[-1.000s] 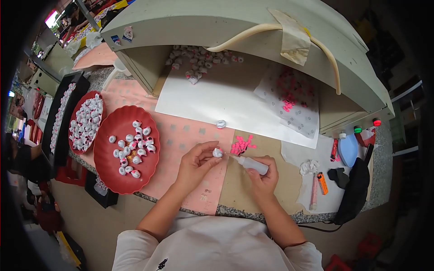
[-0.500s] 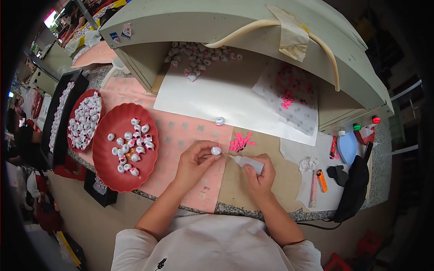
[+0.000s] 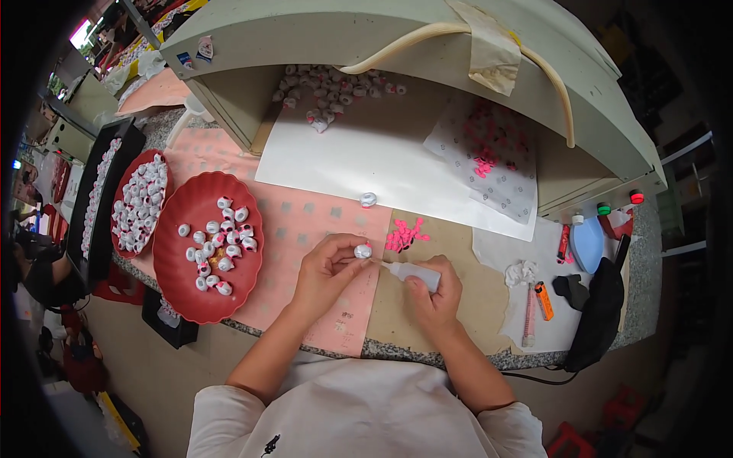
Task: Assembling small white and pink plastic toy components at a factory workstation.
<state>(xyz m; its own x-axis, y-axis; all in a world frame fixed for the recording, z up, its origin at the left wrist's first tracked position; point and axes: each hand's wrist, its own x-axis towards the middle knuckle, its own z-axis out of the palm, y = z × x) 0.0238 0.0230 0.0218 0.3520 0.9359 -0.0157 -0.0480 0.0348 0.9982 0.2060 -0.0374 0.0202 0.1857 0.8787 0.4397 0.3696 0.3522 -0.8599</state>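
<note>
Between thumb and fingers, my left hand [image 3: 330, 276] pinches a small white rounded figurine piece [image 3: 363, 251] with a pink bit on top. My right hand [image 3: 437, 296] grips a translucent squeeze bottle [image 3: 414, 275] with a narrow nozzle, its tip close to the piece; whether they touch I cannot tell. Just beyond my hands lies a cluster of small pink parts [image 3: 406, 235] on brown paper. A single white piece [image 3: 368, 200] sits at the edge of the white sheet. To the left, a red scalloped plate [image 3: 177, 286] holds several white pieces with pink and dark marks.
A second red plate [image 3: 121, 243] and a black tray [image 3: 85, 263], both filled with white pieces, stand farther left. A grey hooded box [image 3: 328, 38] arches over the back, sheltering more pieces. At right are an orange lighter [image 3: 544, 301], a blue dish [image 3: 587, 246] and a black cloth item [image 3: 598, 324].
The whole view has shifted slightly. Both hands keep nearly the same pose, with the nozzle still beside the white piece.
</note>
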